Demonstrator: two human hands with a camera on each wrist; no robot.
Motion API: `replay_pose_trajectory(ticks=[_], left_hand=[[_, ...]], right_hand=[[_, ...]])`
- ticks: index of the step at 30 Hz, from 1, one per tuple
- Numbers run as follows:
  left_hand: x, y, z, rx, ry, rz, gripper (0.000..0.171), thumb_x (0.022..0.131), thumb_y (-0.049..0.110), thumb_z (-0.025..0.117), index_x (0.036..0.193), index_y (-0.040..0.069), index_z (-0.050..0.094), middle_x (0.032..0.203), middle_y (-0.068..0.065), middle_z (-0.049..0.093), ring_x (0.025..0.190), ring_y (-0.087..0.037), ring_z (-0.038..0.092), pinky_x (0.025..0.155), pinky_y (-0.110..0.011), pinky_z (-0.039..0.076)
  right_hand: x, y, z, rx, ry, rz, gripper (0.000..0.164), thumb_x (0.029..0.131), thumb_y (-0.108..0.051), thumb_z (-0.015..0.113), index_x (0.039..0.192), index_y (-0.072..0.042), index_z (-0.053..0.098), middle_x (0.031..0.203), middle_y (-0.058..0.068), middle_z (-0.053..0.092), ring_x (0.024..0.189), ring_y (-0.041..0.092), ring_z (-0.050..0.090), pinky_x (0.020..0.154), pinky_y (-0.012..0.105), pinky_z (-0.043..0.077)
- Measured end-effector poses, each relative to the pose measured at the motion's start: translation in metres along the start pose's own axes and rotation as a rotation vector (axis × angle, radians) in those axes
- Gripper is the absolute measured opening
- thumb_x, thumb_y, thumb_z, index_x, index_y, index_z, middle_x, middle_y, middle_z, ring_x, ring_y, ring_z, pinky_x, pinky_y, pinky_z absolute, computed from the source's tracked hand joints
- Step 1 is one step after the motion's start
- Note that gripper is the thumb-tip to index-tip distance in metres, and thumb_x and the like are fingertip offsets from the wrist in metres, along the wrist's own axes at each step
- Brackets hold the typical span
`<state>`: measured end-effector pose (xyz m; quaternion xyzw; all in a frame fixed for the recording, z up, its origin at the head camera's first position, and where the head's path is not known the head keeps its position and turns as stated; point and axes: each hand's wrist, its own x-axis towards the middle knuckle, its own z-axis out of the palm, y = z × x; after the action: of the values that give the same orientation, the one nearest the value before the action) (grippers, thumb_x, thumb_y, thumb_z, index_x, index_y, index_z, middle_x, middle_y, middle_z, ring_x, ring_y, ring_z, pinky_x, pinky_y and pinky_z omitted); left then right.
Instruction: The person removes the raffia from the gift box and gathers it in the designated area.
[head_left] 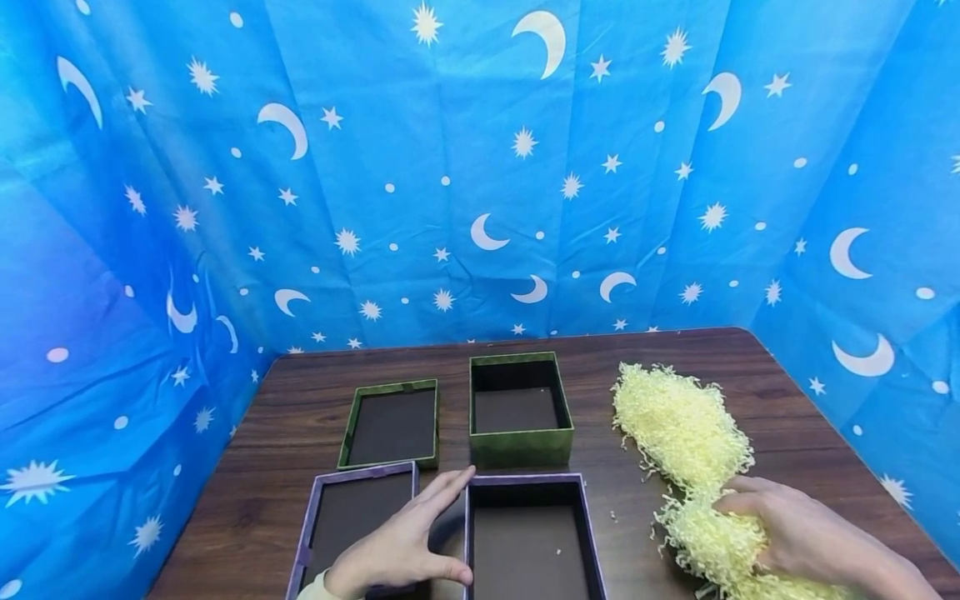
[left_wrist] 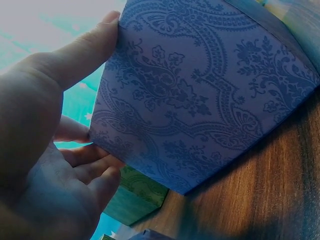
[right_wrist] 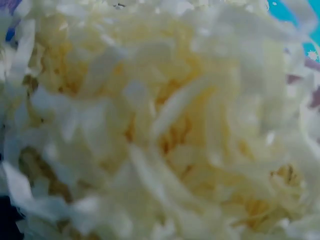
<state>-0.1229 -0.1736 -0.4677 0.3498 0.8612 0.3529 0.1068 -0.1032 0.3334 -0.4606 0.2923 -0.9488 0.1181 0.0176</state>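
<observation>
Near the front of the table stands an open purple box with a dark inside and a patterned outer wall. My left hand is spread along its left wall; the fingertips touch the far left corner and the thumb lies at the rim. My right hand grips pale yellow shredded paper at the right front, the fingertips buried in it. Shredded paper fills the right wrist view and hides the fingers there. More of it forms a larger heap just beyond.
Behind the purple box stands an open green box. A shallow green lid lies to its left, with a purple lid in front, partly behind my left hand. Blue cloth with moons and stars encloses the wooden table.
</observation>
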Motion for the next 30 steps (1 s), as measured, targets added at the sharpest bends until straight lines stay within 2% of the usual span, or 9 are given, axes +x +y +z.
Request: replay_pose_trajectory(ticks=[5,13,19,24,30], left_hand=[[-0.0002,-0.0006,0.0,0.009,0.011,0.015,0.105,0.078,0.055,0.074,0.157,0.031,0.01,0.156,-0.001,0.028,0.138,-0.028,0.038,0.104,-0.053,0.041],[-0.0005,-0.0011,0.0013,0.006,0.017,0.015,0.106,0.077,0.052,0.076,0.157,0.031,0.01,0.156,0.0,0.027,0.139,-0.028,0.037,0.105,-0.053,0.041],[-0.0002,-0.0018,0.0012,0.004,0.012,0.019,0.105,0.078,0.051,0.076,0.157,0.031,0.01,0.156,-0.004,0.029,0.139,-0.026,0.036,0.106,-0.05,0.04],[-0.0007,-0.0012,0.0016,0.008,0.006,0.008,0.106,0.078,0.05,0.076,0.157,0.031,0.009,0.156,-0.005,0.028,0.139,-0.028,0.037,0.105,-0.052,0.041],[-0.0015,0.0002,0.0017,0.041,0.021,0.007,0.106,0.076,0.055,0.075,0.157,0.031,0.011,0.155,-0.001,0.029,0.137,-0.029,0.039,0.102,-0.053,0.043]], right_hand=[[-0.0008,-0.0015,0.0017,0.034,-0.05,0.047,0.065,0.046,0.001,0.075,0.104,-0.027,0.071,0.121,0.026,0.062,0.106,0.049,0.059,0.071,0.047,0.057],[0.0008,-0.0014,0.0061,0.002,-0.004,-0.002,0.063,0.046,-0.001,0.074,0.103,-0.027,0.071,0.115,0.018,0.067,0.1,0.046,0.062,0.072,0.047,0.057],[0.0008,-0.0001,0.0074,0.04,-0.044,0.012,0.063,0.048,0.0,0.072,0.104,-0.027,0.072,0.117,0.022,0.065,0.1,0.047,0.062,0.072,0.047,0.057],[0.0013,0.0003,0.0074,0.055,-0.091,0.028,0.06,0.051,-0.002,0.078,0.105,-0.028,0.072,0.118,0.023,0.065,0.104,0.05,0.06,0.072,0.047,0.056],[-0.0006,-0.0045,0.0075,0.013,-0.058,0.006,0.062,0.05,-0.006,0.082,0.108,-0.027,0.071,0.118,0.021,0.065,0.103,0.047,0.061,0.072,0.05,0.056]])
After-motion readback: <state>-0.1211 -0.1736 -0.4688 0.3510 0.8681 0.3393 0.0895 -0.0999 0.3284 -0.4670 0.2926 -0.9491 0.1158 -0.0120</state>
